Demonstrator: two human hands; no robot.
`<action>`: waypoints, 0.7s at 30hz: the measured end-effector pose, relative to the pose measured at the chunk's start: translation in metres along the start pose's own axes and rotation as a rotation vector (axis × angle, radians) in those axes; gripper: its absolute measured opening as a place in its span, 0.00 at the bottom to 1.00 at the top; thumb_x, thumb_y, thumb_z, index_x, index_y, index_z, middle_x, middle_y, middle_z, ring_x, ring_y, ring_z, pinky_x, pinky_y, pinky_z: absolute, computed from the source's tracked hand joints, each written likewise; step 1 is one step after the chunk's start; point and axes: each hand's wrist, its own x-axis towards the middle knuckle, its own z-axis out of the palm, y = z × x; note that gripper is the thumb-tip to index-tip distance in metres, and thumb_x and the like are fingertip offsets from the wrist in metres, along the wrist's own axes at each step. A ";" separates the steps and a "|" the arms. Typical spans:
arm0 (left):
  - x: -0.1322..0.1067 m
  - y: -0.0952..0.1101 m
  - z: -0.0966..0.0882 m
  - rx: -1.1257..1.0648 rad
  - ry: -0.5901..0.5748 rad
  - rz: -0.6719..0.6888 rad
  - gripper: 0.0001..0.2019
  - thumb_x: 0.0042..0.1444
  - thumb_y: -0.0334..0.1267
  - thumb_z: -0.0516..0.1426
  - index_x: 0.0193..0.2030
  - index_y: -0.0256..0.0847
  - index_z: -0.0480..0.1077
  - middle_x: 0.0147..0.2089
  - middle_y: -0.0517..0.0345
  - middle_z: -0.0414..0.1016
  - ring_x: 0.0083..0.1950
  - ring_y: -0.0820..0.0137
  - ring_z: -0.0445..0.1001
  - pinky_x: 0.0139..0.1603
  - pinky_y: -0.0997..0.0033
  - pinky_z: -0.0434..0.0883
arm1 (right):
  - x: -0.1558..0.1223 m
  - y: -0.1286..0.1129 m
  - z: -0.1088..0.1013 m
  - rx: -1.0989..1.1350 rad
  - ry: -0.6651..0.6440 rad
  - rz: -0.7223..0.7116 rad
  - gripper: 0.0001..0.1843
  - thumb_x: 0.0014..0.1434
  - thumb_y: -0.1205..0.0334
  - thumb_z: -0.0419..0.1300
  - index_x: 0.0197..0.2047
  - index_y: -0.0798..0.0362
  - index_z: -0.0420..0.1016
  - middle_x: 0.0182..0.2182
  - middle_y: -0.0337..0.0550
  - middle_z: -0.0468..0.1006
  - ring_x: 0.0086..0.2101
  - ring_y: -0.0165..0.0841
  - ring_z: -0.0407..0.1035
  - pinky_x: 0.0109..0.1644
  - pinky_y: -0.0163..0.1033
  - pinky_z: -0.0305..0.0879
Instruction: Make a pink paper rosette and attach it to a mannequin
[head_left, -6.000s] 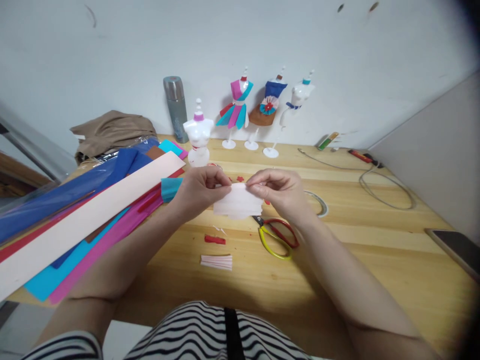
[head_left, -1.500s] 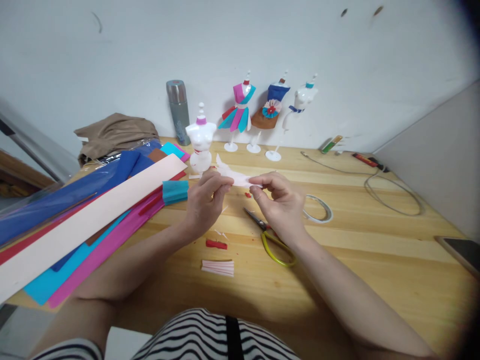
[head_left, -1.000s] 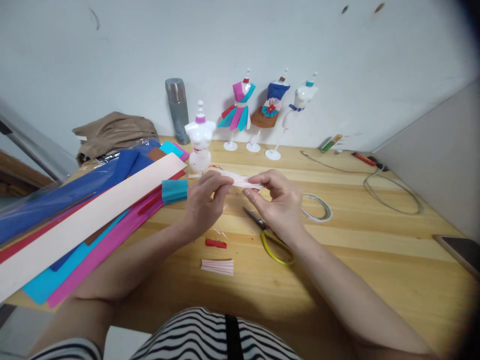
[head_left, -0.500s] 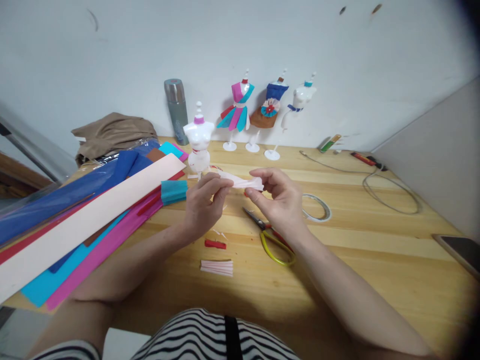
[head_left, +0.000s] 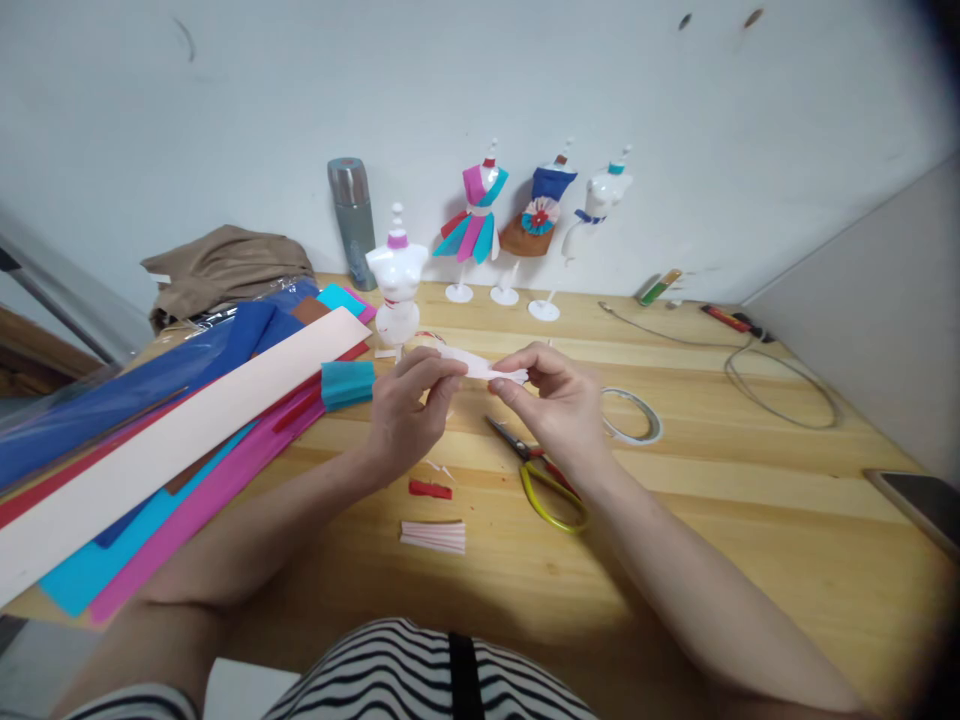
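Both hands work above the middle of the counter point(head_left: 750, 520). The left hand point(head_left: 409, 405) and right hand point(head_left: 559, 400) hold one folded pale pink paper piece point(head_left: 480, 366) between them. Each grip is pinched on an end of it with thumb and forefinger. The piece is clear of the counter top and lies roughly level.

Directly beneath the right hand lie scissors point(head_left: 540, 470) with yellow and red handles, blades pointing toward the far left corner. Toward the near edge from the left hand sit a small red scrap point(head_left: 430, 489) and a pleated pink fan point(head_left: 433, 537), apart from each other. A tape ring point(head_left: 634, 415) lies flat just right of the right hand.

Just beyond the held piece stands a bare white mannequin point(head_left: 396, 290), upright and the closest obstruction on the far side. A teal roll point(head_left: 347, 383) sits just left of the left hand, against a stack of coloured sheets point(head_left: 150, 400) that covers the left edge, with a long pale strip point(head_left: 172, 440) on top.

Along the far edge stand a steel flask point(head_left: 352, 220) and three dressed mannequins point(head_left: 538, 215). A brown cloth point(head_left: 225, 265) fills the far left corner. A grey cable point(head_left: 780, 380) loops toward the right edge, and a phone point(head_left: 911, 495) lies at that edge.
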 end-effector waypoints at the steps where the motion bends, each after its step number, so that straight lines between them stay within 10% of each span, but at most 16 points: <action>1: 0.000 0.000 0.000 -0.006 -0.002 -0.005 0.08 0.56 0.22 0.59 0.34 0.40 0.74 0.31 0.60 0.77 0.33 0.76 0.75 0.34 0.78 0.73 | 0.000 0.001 0.000 0.005 0.001 0.002 0.03 0.50 0.63 0.66 0.28 0.49 0.76 0.26 0.38 0.74 0.27 0.32 0.67 0.33 0.41 0.65; 10: -0.001 0.000 0.001 -0.178 -0.062 -0.338 0.06 0.55 0.25 0.58 0.33 0.38 0.74 0.28 0.60 0.77 0.27 0.77 0.77 0.28 0.80 0.73 | 0.000 0.001 0.001 0.040 -0.038 -0.011 0.02 0.51 0.63 0.67 0.29 0.48 0.77 0.26 0.38 0.76 0.27 0.33 0.69 0.34 0.41 0.66; 16: 0.002 0.002 -0.002 -0.063 -0.057 -0.168 0.07 0.55 0.24 0.58 0.32 0.39 0.74 0.28 0.60 0.77 0.29 0.77 0.74 0.29 0.80 0.71 | 0.003 0.005 -0.005 -0.016 -0.009 -0.007 0.04 0.54 0.61 0.65 0.29 0.47 0.75 0.26 0.39 0.76 0.27 0.34 0.68 0.33 0.43 0.66; 21: 0.004 -0.003 -0.002 0.005 -0.035 -0.087 0.07 0.55 0.23 0.57 0.32 0.39 0.73 0.27 0.61 0.75 0.26 0.78 0.71 0.27 0.80 0.68 | 0.005 -0.008 -0.016 -0.337 0.017 -0.364 0.06 0.55 0.61 0.64 0.39 0.46 0.75 0.36 0.45 0.74 0.40 0.43 0.70 0.45 0.52 0.67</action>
